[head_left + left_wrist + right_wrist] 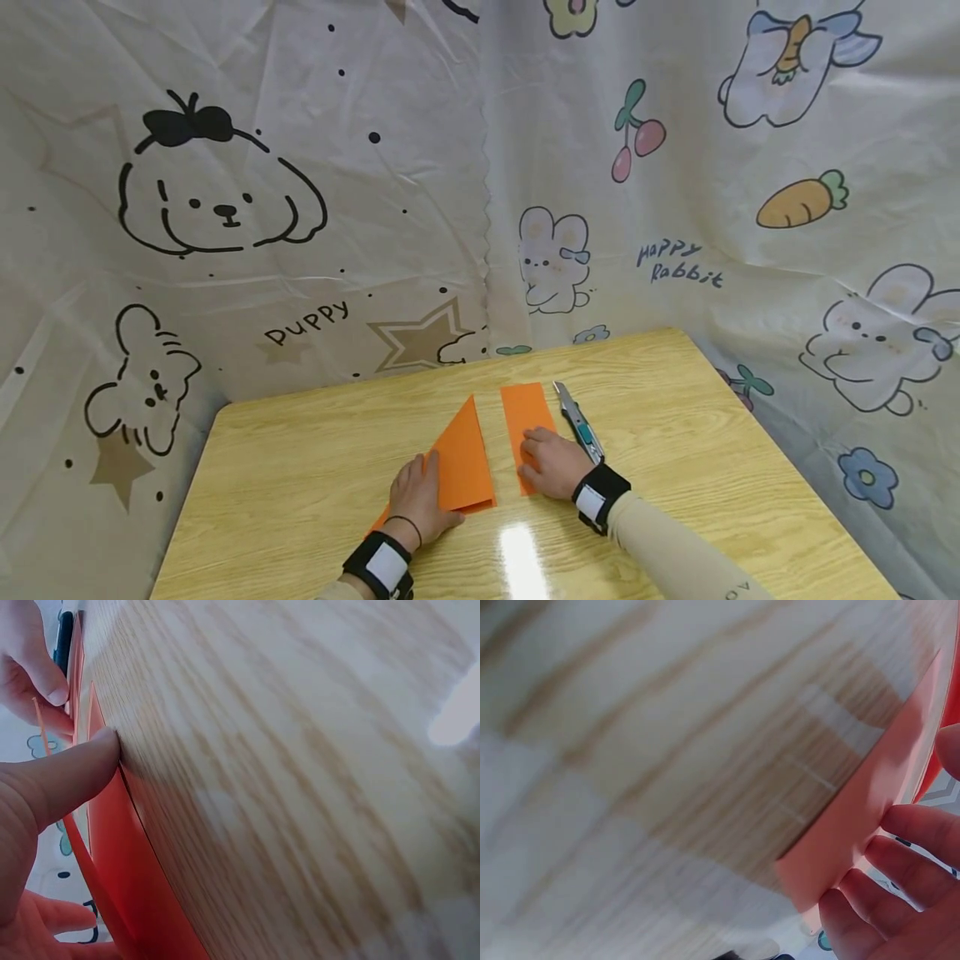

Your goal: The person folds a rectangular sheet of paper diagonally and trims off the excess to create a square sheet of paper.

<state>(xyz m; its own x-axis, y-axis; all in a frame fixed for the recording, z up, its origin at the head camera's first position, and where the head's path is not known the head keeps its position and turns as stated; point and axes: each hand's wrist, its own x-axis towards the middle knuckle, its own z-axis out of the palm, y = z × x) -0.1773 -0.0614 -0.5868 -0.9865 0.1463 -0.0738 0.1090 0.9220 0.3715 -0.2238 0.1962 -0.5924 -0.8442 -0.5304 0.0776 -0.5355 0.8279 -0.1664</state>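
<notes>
A folded orange sheet of paper (461, 467) stands partly raised on the table, its upper flap lifted off the lower layer. My left hand (420, 504) lies across its left part, fingers extended. In the left wrist view the thumb (82, 769) presses down on the lower layer (124, 847) near its edge, with the other fingers beyond the flap. To the right, a narrow orange paper strip (521, 408) lies flat. My right hand (558, 464) rests on it. In the right wrist view its fingertips (847, 881) touch the strip (855, 810) along one long side.
A utility knife (577, 421) with a grey and teal handle lies right of the strip, close to the right hand, blade pointing away. The wooden table (300, 492) ends at a printed cloth backdrop (420, 208) behind and on both sides.
</notes>
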